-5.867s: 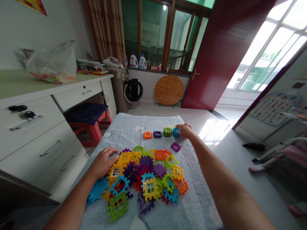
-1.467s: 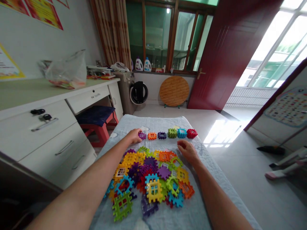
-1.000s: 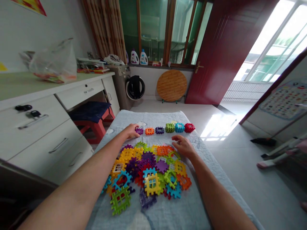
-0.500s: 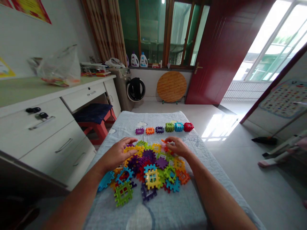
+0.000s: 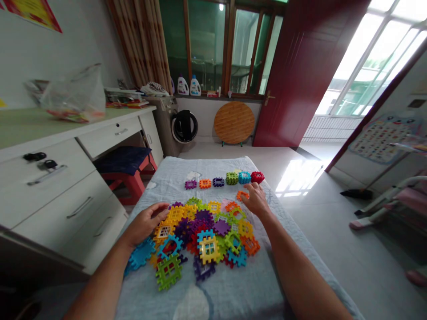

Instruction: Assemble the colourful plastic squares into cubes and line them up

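My right hand point(image 5: 256, 200) pinches an orange window-shaped interlocking plastic tile point(image 5: 242, 195) by its right edge, just beyond the pile. My left hand point(image 5: 147, 223) holds nothing; its thumb and fingers are apart at the pile's left side, close to a yellow window tile point(image 5: 175, 213). Between my arms spreads the heap of notched tiles, with a purple tile point(image 5: 222, 227), a green window tile point(image 5: 169, 271) and a blue tile point(image 5: 142, 254) among them. A row of stacks stands behind: purple point(image 5: 191, 184), orange point(image 5: 205, 183), dark purple point(image 5: 218, 182), green point(image 5: 231, 178), blue point(image 5: 244, 178) and red point(image 5: 257, 177).
A light blue patterned cloth point(image 5: 196, 295) covers the table under the tiles. To the left are a white drawer desk point(image 5: 56, 209) and a red stool point(image 5: 131, 178) with a dark seat. A round wooden board point(image 5: 234, 123) leans on the far wall beside a red door point(image 5: 300, 75).
My right hand has moved away from me and right, carrying the orange tile off the pile toward the row. My left hand has drawn back left from the yellow tiles. The view has shifted slightly.
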The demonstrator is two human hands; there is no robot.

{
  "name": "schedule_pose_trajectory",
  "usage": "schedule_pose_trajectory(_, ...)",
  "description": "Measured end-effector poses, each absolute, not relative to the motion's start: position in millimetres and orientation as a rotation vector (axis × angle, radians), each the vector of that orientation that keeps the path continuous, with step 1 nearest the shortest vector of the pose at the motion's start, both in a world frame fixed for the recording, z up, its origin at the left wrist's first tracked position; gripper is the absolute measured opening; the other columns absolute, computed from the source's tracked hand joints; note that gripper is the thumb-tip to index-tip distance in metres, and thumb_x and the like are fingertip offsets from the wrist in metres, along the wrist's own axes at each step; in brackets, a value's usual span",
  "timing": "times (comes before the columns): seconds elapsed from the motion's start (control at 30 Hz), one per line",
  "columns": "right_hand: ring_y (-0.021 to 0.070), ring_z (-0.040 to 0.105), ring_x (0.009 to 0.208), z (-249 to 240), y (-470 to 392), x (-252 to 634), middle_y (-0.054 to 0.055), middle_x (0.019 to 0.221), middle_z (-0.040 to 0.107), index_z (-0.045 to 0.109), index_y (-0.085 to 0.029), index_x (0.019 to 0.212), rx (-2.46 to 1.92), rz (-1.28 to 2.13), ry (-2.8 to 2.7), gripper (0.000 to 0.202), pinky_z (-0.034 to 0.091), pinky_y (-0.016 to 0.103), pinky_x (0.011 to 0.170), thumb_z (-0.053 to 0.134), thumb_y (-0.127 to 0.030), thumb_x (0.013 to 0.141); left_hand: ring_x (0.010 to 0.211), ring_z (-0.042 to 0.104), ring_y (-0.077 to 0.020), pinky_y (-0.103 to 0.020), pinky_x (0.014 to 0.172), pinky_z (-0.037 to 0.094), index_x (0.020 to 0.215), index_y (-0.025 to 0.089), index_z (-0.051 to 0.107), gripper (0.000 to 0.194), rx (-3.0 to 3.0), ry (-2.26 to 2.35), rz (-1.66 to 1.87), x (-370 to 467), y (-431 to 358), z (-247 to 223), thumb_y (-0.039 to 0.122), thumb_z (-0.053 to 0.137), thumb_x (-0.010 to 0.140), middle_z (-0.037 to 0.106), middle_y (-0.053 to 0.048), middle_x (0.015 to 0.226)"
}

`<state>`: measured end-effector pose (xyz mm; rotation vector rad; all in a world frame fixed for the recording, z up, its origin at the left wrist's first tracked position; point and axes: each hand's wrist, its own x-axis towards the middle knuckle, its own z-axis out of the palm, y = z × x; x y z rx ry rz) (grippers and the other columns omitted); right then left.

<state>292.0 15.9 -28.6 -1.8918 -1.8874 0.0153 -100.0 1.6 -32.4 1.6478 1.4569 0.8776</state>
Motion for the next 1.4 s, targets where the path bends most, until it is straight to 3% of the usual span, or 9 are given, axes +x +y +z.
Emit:
schedule_pose_trajectory(0.13, 0.0130, 0.052, 0.061, -14.7, 5.6, 288.2, 0.000, 0.068, 0.061, 0.063, -0.019, 0.083, -1.770, 0.348, -2.201, 0.018, 0.032, 0.024, 0.056, 0.059, -0.035, 0.076, 0.096, 0.066, -0.0261, -0.034, 0.082, 0.054, 0.106, 0.017, 0.065, 0.057, 1.538, 1.396, 0.932, -93.2, 0.3, -34.5, 0.060, 0.065, 0.068, 0.071, -0.008, 0.105)
schedule_pose_trajectory(0.37, 0.0101, 0.049, 0.056, -18.0, 2.6, 285.1, -0.004, 0.063, 0.060, 0.061, -0.018, 0.087, -1.602, 0.572, -2.230, 0.022, 0.032, 0.022, 0.055, 0.062, -0.015, 0.065, 0.091, 0.066, -0.0232, -0.033, 0.080, 0.054, 0.106, 0.016, 0.063, 0.057, 1.385, 1.340, 1.038, -86.1, -1.9, -34.5, 0.057, 0.068, 0.067, 0.070, -0.007, 0.101)
schedule_pose_trajectory(0.5, 0.0086, 0.043, 0.051, -22.1, 7.2, 283.8, -0.007, 0.056, 0.048, 0.059, -0.018, 0.080, -1.477, 0.568, -2.042, 0.012, 0.031, 0.021, 0.052, 0.056, -0.017, 0.068, 0.090, 0.066, -0.0238, -0.033, 0.077, 0.054, 0.105, 0.016, 0.063, 0.058, 1.380, 1.331, 1.031, -84.7, -2.7, -32.9, 0.058, 0.069, 0.066, 0.071, -0.007, 0.099)
schedule_pose_trajectory(0.63, 0.0097, 0.040, 0.052, -24.4, 10.0, 273.2, -0.006, 0.058, 0.043, 0.057, -0.019, 0.083, -1.400, 0.455, -1.774, 0.010, 0.032, 0.022, 0.052, 0.055, -0.023, 0.074, 0.088, 0.067, -0.0236, -0.033, 0.075, 0.055, 0.105, 0.016, 0.063, 0.059, 1.367, 1.314, 1.007, -84.4, -2.3, -33.6, 0.058, 0.070, 0.064, 0.071, -0.007, 0.099)
schedule_pose_trajectory(0.83, 0.0125, 0.048, 0.067, -26.0, 7.2, 251.4, 0.001, 0.078, 0.052, 0.057, -0.020, 0.080, -1.322, 0.174, -1.867, 0.006, 0.037, 0.024, 0.063, 0.051, -0.019, 0.079, 0.094, 0.066, -0.0242, -0.034, 0.081, 0.054, 0.103, 0.018, 0.064, 0.055, 1.334, 1.261, 1.014, -86.3, -0.8, -36.8, 0.055, 0.072, 0.064, 0.071, -0.007, 0.102)
schedule_pose_trajectory(0.97, 0.0133, 0.051, 0.071, -27.9, 3.9, 239.4, 0.002, 0.083, 0.054, 0.057, -0.021, 0.082, -1.321, 0.195, -2.002, 0.007, 0.039, 0.024, 0.066, 0.051, -0.017, 0.081, 0.095, 0.066, -0.0249, -0.035, 0.082, 0.053, 0.103, 0.017, 0.063, 0.052, 1.350, 1.248, 1.007, -87.2, -0.3, -38.3, 0.052, 0.072, 0.066, 0.070, -0.008, 0.103)
schedule_pose_trajectory(1.23, 0.0125, 0.052, 0.068, -17.5, 6.8, 254.9, 0.002, 0.084, 0.057, 0.058, -0.019, 0.087, -1.281, 0.356, -2.027, 0.019, 0.042, 0.025, 0.067, 0.049, -0.010, 0.072, 0.096, 0.066, -0.0243, -0.035, 0.083, 0.053, 0.104, 0.017, 0.062, 0.052, 1.354, 1.254, 1.002, -87.8, 0.9, -40.7, 0.051, 0.072, 0.066, 0.070, -0.009, 0.104)
schedule_pose_trajectory(1.4, 0.0179, 0.052, 0.080, -22.8, 7.2, 273.2, 0.004, 0.085, 0.057, 0.061, -0.017, 0.087, -1.420, 0.299, -2.279, 0.020, 0.040, 0.031, 0.077, 0.065, -0.028, 0.071, 0.097, 0.066, -0.0251, -0.036, 0.084, 0.053, 0.104, 0.018, 0.063, 0.053, 1.376, 1.272, 0.996, -88.7, 1.4, -42.7, 0.054, 0.072, 0.066, 0.070, -0.009, 0.106)
